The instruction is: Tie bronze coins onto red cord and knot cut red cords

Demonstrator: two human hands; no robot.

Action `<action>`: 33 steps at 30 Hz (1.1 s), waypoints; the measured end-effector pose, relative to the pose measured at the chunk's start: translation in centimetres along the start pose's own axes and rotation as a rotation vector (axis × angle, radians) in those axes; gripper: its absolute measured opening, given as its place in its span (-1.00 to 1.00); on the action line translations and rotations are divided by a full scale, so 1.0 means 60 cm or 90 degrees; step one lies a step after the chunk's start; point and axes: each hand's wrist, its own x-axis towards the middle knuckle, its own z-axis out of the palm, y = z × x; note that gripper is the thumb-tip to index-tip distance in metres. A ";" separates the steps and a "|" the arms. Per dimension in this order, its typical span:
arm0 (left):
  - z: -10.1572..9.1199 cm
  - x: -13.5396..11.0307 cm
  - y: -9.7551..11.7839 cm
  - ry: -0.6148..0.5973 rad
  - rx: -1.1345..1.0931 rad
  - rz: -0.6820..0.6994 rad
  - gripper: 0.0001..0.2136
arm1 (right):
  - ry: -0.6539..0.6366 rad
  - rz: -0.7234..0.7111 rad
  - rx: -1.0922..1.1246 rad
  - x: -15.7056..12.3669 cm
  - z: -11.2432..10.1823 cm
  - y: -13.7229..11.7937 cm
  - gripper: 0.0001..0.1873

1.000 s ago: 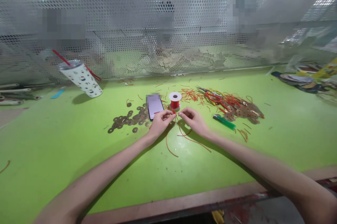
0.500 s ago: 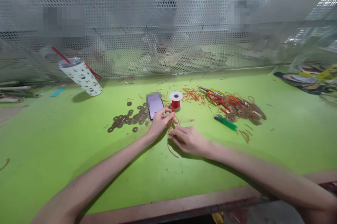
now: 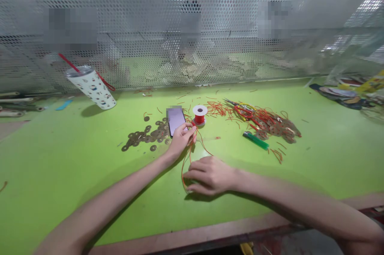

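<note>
My left hand (image 3: 183,138) has its thumb and fingers pinched on a thin red cord (image 3: 182,170), just in front of the red cord spool (image 3: 199,118) with white flanges. Its wrist rests by the lower edge of a phone (image 3: 177,121). Strands of the cord hang from the pinch and curve toward me. My right hand (image 3: 210,175) is lower, palm down over the table, with fingers bent and apart. Its fingertips are at the curved strand; a firm grip does not show. Two other strands run behind its knuckles.
Brown holed coins (image 3: 147,137) lie left of the phone. On the right are scissors (image 3: 243,111), red cord scraps (image 3: 217,108), more coins (image 3: 282,127) and a green lighter (image 3: 256,140). A patterned tumbler (image 3: 94,89) stands back left, before a perforated metal screen (image 3: 144,47).
My right hand has moved toward me, away from the left, and its fingers have spread. The hanging cord now bows further left. My left hand keeps its pinch.
</note>
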 end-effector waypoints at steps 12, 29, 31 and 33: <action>0.006 -0.008 -0.003 -0.051 0.044 0.006 -0.67 | 0.392 0.546 0.684 0.005 -0.018 0.109 -0.75; 0.008 -0.012 0.003 0.024 0.113 0.078 -0.83 | 0.321 0.540 0.547 0.006 -0.007 0.093 -0.74; 0.006 -0.010 -0.001 0.036 0.143 0.098 -0.84 | 0.321 0.547 0.536 0.005 -0.005 0.094 -0.73; 0.003 -0.007 -0.005 0.041 0.167 0.118 -0.86 | 0.318 0.551 0.524 0.005 -0.004 0.095 -0.71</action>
